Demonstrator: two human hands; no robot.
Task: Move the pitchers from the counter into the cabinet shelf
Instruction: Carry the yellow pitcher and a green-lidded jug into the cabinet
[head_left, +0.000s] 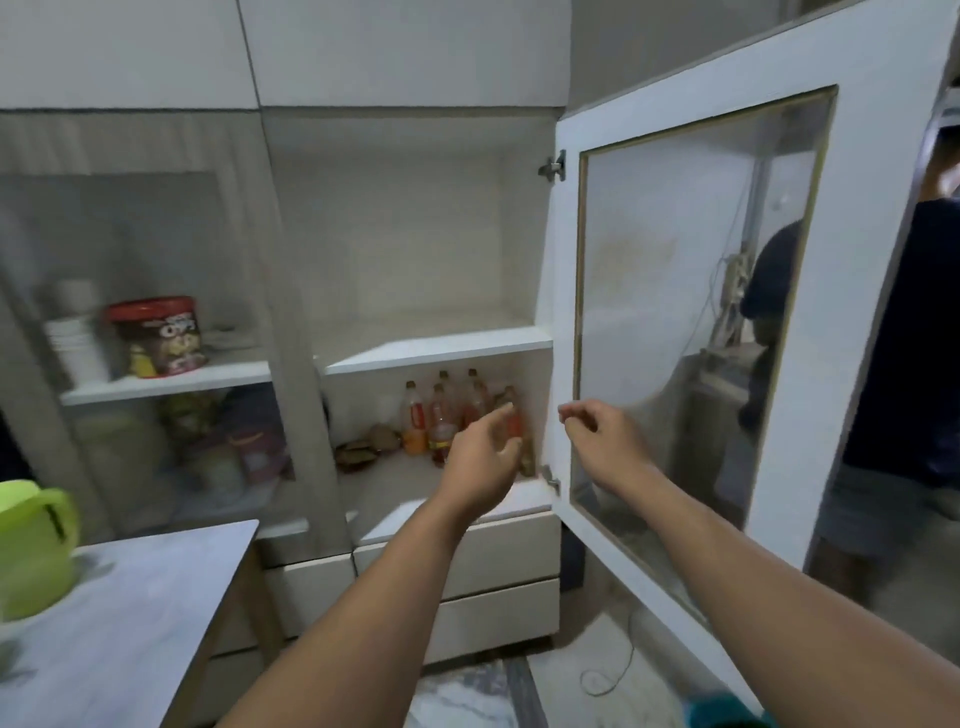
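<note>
Both hands reach empty toward the open cabinet; the left hand (480, 452) has its fingers loosely spread, tips in front of the bottles (447, 415) on the lower shelf, while the right hand (602, 441) has its fingers curled loosely inward, gripping nothing, just beside the inner edge of the glass-paned door (696, 312) that stands swung open. The green pitcher (31, 545) sits well left of both hands on the counter (130, 623); the upper shelf (436, 343) above the fingertips is bare.
</note>
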